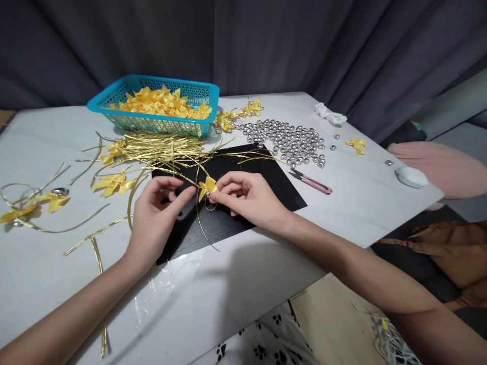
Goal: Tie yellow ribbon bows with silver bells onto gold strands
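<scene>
My right hand pinches a small yellow ribbon flower between thumb and forefinger, above a black mat. At the flower is a small silver bead, and a thin gold cord trails down from it onto the mat. Just left of the flower is my left hand, with its thumb reaching toward the petals. Its thumb and forefinger tips are apart, the other fingers are curled, and I see nothing held in them. Behind the hands lies a pile of gold cords, some crossing the mat.
A blue basket full of yellow ribbon flowers stands at the back. Silver beads are spread right of it, with pink-handled snips nearby. A white computer mouse sits at the right edge. Finished-looking flowers with cords lie left.
</scene>
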A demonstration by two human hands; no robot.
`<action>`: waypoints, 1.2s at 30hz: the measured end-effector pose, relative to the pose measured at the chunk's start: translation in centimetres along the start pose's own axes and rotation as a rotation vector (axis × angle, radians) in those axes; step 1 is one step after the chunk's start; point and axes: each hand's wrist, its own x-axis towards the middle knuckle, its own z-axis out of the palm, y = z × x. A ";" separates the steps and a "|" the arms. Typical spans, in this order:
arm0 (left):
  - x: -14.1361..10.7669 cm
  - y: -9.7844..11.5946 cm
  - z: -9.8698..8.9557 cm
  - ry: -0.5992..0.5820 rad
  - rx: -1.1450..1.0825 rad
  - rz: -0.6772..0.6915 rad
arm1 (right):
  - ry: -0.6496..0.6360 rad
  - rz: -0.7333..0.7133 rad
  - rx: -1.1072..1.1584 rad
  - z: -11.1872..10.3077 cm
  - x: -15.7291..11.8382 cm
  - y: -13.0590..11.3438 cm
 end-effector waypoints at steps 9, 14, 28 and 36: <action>-0.4 0.5 0.1 -0.316 -0.086 -0.094 | -0.042 -0.553 -0.564 0.4 -1.1 0.8; -0.2 0.4 -0.1 -0.341 -0.093 -0.080 | -0.044 -0.594 -0.501 0.0 -1.3 0.2; -0.5 0.9 0.2 -0.353 -0.042 -0.126 | 0.124 -0.454 -0.422 -0.4 -0.4 0.1; -0.4 0.6 0.1 -0.253 -0.094 -0.167 | 0.075 -0.324 -0.373 -0.1 -0.1 0.2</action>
